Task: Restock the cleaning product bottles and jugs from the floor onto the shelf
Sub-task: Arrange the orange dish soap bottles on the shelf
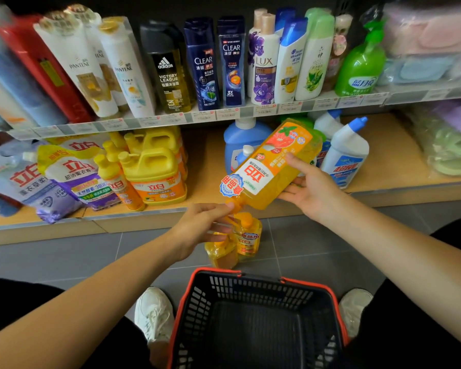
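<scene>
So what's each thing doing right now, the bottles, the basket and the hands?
orange bottle: tilted, cap end down, up in the air.
left hand: grips the orange bottle's cap end.
right hand: holds the orange bottle's body.
floor bottles: two, upright on the floor, not shelved yet.
yellow jugs: upright on the lower shelf, capped.
basket: on the floor between the shoes.

Hidden inside the curled fingers of the left hand: cap of the orange bottle. Partly covered by that hand: two small orange bottles on the floor. Largely blocked by the held bottle: blue jug. Too small and smeared to read: price tags. Cut by the bottom edge: basket.
</scene>
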The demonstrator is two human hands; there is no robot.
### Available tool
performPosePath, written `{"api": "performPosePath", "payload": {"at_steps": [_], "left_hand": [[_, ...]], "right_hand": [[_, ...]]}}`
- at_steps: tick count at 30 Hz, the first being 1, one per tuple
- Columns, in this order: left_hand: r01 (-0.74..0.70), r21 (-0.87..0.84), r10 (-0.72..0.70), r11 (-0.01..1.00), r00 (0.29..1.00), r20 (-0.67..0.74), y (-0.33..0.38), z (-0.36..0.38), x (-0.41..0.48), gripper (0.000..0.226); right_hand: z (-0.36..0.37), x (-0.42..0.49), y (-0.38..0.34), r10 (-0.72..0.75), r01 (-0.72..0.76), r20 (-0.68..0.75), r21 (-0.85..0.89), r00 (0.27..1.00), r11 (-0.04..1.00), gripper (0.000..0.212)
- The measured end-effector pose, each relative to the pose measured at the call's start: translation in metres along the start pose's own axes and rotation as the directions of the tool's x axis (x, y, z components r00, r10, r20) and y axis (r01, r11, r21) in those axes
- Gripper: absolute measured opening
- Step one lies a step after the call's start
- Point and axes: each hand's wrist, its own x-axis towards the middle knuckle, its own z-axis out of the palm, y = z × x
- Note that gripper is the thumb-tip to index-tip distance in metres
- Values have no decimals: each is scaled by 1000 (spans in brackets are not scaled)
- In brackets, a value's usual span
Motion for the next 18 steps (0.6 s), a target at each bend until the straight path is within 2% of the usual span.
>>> {"api": "performPosePath", "payload": {"at_steps": [3, 6, 8, 12, 18], "left_hand": [[-49, -64, 52, 997, 997, 50, 2, -1, 0, 42], [-44, -243, 71, 969, 992, 102, 6, -3, 0, 38], [-93, -301, 117, 949, 991, 65, 6, -2, 0, 39], [-299, -278, 288, 913, 954, -80, 19, -7, 1, 35], [-532, -184, 508, 827, 846, -163, 36, -19, -5, 37]], "right_hand": [[1, 1, 0, 26, -26, 20, 38, 999, 999, 33], [1, 1, -1, 61, -64, 42, 72, 997, 995, 40], [0, 1, -3, 74, -78, 50, 78, 996, 994, 48], [0, -1, -2, 128, -134, 71, 96, 989, 986, 60], [6, -1, 1, 217, -237, 145, 139, 965, 962, 65]]}}
